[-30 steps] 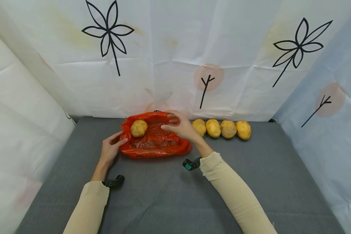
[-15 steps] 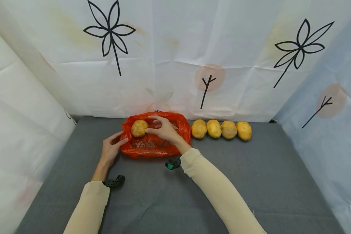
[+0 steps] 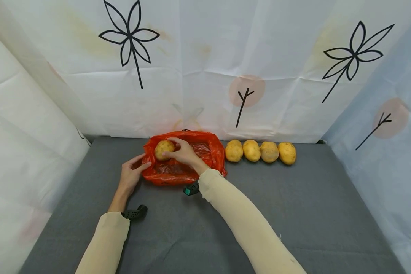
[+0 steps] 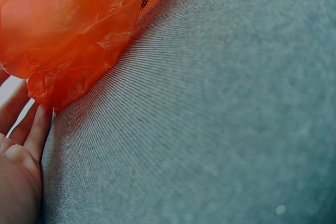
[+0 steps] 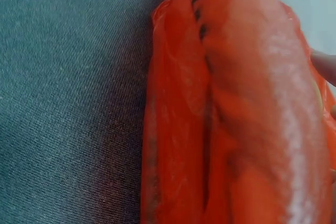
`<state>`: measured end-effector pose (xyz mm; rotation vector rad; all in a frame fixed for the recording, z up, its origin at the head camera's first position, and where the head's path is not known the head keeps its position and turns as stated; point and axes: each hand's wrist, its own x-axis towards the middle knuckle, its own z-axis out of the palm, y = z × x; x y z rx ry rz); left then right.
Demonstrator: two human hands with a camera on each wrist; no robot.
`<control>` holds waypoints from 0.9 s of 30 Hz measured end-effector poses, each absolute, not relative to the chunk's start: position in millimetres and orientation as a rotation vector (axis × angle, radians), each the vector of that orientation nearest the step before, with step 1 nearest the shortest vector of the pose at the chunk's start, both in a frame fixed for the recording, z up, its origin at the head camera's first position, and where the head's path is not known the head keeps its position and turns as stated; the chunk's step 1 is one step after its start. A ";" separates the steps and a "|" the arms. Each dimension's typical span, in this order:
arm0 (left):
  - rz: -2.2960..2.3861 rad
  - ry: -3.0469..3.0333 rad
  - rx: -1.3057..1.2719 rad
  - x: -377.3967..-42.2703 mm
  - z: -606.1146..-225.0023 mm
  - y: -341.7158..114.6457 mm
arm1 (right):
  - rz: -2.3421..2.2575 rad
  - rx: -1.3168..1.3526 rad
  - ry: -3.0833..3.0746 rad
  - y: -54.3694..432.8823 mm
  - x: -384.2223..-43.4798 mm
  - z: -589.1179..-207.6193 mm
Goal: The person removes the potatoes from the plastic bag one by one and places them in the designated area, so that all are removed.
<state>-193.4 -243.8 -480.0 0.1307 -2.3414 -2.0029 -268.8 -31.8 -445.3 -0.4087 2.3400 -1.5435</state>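
Note:
A red plastic bag [image 3: 178, 176] lies on the grey table, its mouth spread wide and facing up. One potato [image 3: 161, 149] sits inside its left part. My right hand [image 3: 185, 154] reaches in over the bag and grips this potato from the right, thumb in front and fingers behind. At the bag's left end my left hand [image 3: 130, 177] holds the edge, with the thumb on the near side. In the left wrist view the left fingers [image 4: 38, 129] meet the crumpled plastic. The bag's side wall [image 5: 247, 103] hides most of the right hand in the right wrist view.
Several potatoes stand in a row right of the bag, from the nearest potato [image 3: 234, 151] to the farthest potato [image 3: 287, 153]. A white patterned cloth [image 3: 205, 76] rises behind the grey table [image 3: 294, 213] and along both sides.
My right hand has moved left across the bag's mouth, from above its right part to the potato, and taken hold of it. The left hand has stayed at the bag's left edge.

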 end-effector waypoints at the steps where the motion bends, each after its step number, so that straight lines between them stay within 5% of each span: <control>1: -1.999 -2.339 0.119 -191.4 -476.4 -242.4 | -1.530 -0.410 2.345 -32.9 -269.1 -446.0; 27: -1.971 -2.328 0.075 -188.5 -467.7 -238.5 | -1.328 -0.409 2.583 -57.0 -264.3 -449.4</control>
